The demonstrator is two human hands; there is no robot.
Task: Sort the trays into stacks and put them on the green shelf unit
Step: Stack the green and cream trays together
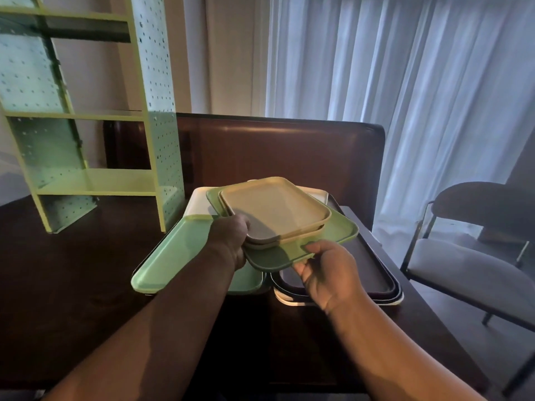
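Note:
Two beige trays (275,209) sit nested on a green tray (338,230), lifted above the pile. My left hand (231,238) grips the near left edge of the beige trays. My right hand (327,270) holds the green tray's near edge from below. Under them on the dark table (72,285) lie a long light green tray (173,253), a white tray (197,204) and a stack of dark trays (373,270) over a white one. The green shelf unit (95,180) stands at the back left with bare shelves.
A dark brown headboard-like panel (275,151) rises behind the table. A grey chair (477,256) stands to the right of the table. White curtains (405,82) hang behind.

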